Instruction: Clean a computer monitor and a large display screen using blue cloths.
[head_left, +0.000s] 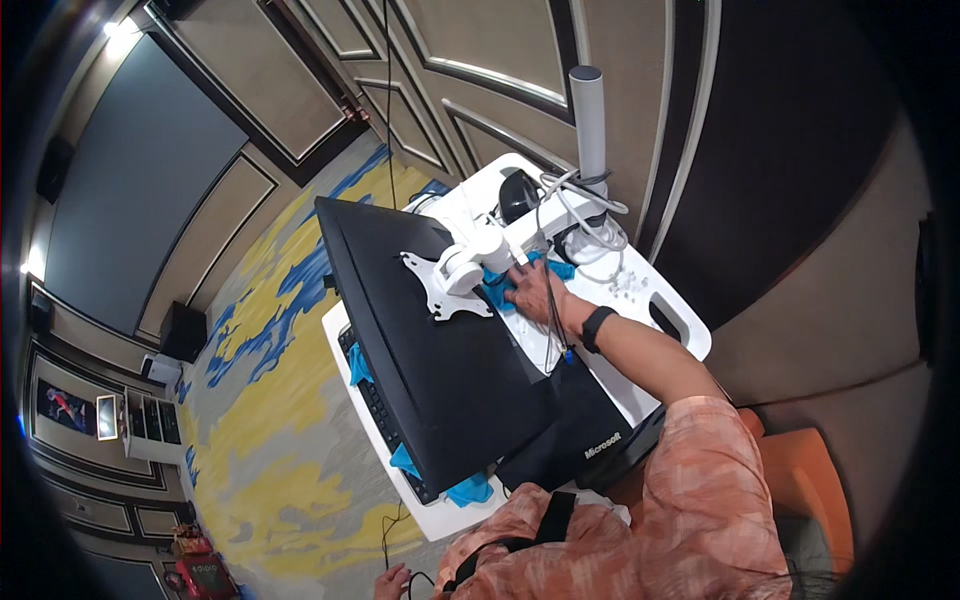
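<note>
My right hand (534, 291), with a black band on its wrist, presses on a blue cloth (497, 291) on the white tabletop (606, 379). Thin dark cables (553, 315) hang across this hand. Just above it reaches a white monitor arm (487, 251) with its mounting plate on the back of a black monitor (442, 360). Low in the picture, my left hand (391, 582) is partly cut off beside a thin black cable (386, 534); whether it grips the cable is unclear.
A grey pole (589, 124) wrapped in cables rises at the table's back. Blue cloths (469, 490) and a keyboard (379, 411) show around the monitor. A black item marked Microsoft (562, 439) lies near my body. An orange chair (806, 480) stands at right, and panelled wall (495, 45) behind.
</note>
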